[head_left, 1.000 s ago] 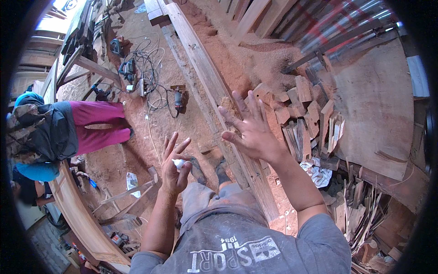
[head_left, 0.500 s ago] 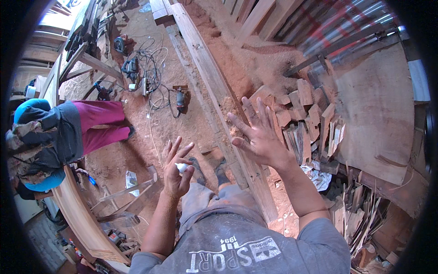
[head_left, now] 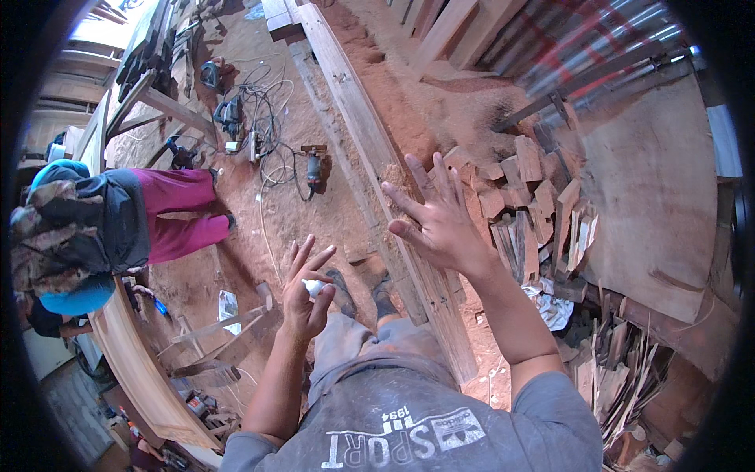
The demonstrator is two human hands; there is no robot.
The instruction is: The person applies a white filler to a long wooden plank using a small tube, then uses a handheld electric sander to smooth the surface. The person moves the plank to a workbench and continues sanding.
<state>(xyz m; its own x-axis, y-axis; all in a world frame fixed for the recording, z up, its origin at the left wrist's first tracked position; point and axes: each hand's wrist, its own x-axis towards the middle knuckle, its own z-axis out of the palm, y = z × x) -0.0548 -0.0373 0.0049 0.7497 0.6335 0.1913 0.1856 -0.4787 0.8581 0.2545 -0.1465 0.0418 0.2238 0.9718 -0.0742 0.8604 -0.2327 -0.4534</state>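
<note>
- Head view: left hand holds a small white object between thumb and fingers.
- Right hand, spread wide, is near the long beam.

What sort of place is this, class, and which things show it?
Probably a woodworking workshop: there is a long brown wooden beam, a heap of angular reddish wood offcuts and a dark cylindrical power tool.

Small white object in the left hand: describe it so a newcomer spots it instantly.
From the grey T-shirt at the bottom edge, follow the left forearm up to the left hand. It grips the small, rounded white object, the only thing in either hand: the spread right hand looks empty.
</note>
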